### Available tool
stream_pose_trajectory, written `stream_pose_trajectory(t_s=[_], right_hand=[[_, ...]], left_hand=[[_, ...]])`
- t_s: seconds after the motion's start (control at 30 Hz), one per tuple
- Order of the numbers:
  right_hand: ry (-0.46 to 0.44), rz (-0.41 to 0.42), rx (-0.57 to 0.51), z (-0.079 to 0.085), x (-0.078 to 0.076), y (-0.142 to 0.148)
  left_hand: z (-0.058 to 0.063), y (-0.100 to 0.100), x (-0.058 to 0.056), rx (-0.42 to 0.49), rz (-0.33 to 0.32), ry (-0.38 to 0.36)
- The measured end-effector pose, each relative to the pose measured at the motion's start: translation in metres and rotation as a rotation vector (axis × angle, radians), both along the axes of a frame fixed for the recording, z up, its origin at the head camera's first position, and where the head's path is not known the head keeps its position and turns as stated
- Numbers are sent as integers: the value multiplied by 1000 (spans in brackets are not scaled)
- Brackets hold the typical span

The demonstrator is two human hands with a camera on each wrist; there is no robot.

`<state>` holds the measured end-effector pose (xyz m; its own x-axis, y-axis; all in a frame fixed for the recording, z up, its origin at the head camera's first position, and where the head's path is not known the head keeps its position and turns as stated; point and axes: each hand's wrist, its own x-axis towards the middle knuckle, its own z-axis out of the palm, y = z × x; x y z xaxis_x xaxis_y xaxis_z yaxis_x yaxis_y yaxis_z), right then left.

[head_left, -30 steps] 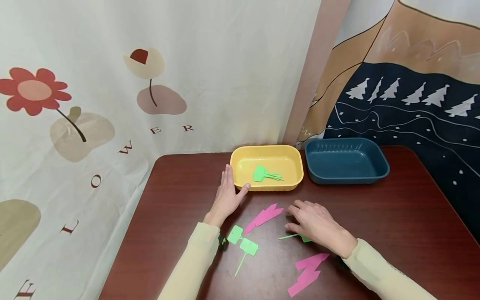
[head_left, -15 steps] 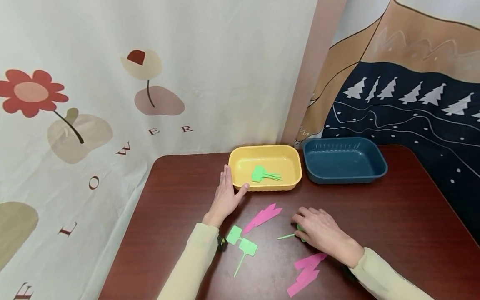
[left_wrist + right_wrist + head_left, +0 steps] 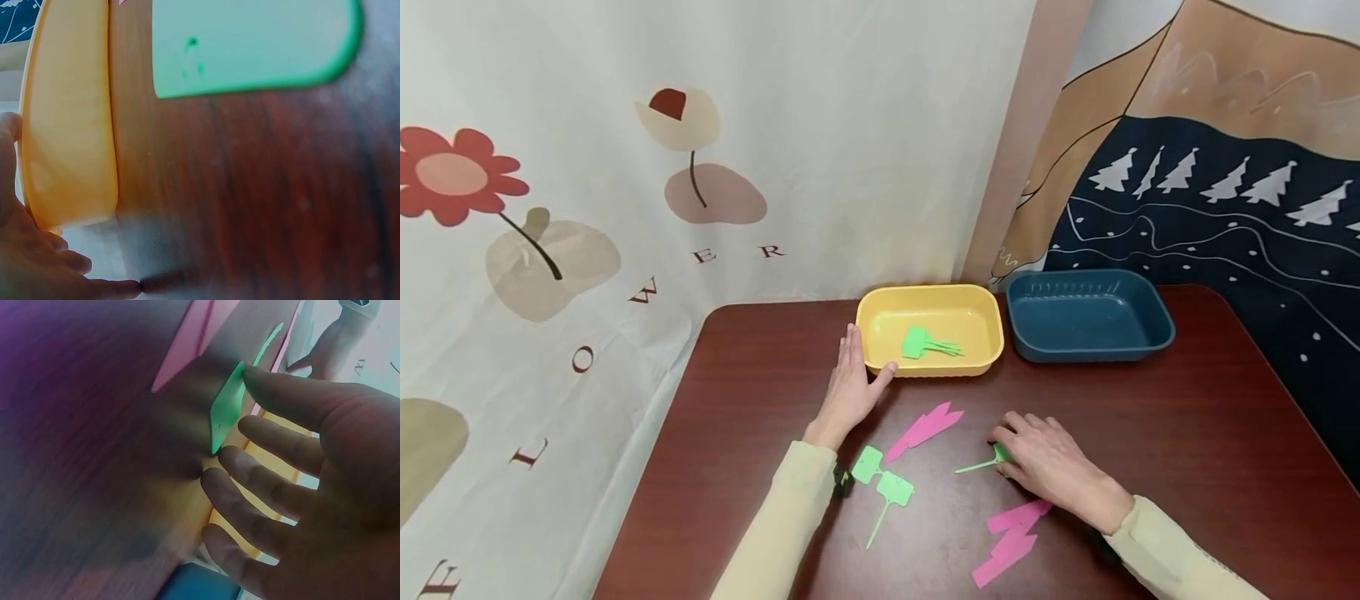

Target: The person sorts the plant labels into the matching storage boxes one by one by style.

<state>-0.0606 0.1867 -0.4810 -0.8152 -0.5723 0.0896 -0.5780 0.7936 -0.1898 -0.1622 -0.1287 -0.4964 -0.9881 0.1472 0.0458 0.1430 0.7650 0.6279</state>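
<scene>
My left hand (image 3: 847, 397) rests against the front left corner of the yellow basin (image 3: 928, 371), fingers straight along its side and thumb at the front rim. In the basin lies a small stack of green plant labels (image 3: 916, 342). My right hand (image 3: 1051, 460) is low over the table, its thumb and fingertips at opposite edges of a green plant label (image 3: 229, 407); that label's thin stem points left. Two more green plant labels (image 3: 895, 489) lie near my left wrist. Pink pointed labels (image 3: 922, 432) lie fanned between the hands, and more pink labels (image 3: 1013, 543) lie below my right hand.
A dark blue basin (image 3: 1090, 354) stands right of the yellow one at the back of the brown table (image 3: 760, 367). Printed curtains (image 3: 850, 150) hang right behind the table's far edge.
My right hand has shifted slightly right and back toward me, its fingers closing on the green plant label's head. The left hand stays at the yellow basin.
</scene>
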Motion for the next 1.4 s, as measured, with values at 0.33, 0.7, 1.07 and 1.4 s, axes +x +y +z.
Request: stream_pose_trajectory(t_s=[0.33,0.7,1.07,1.4], right_hand=[[-23,-7,-53,-4,-11,15],[15,163,-54,-2,-3,-1],[-71,140,-23,-1,1,11],[-96,-152,-37,1,9,33]], left_hand=[[1,4,0,-10,-10,-7],[0,6,-2,-4,-10,-8],[1,4,-3,-6,3,-4],[-1,0,-2,1,2,-23]])
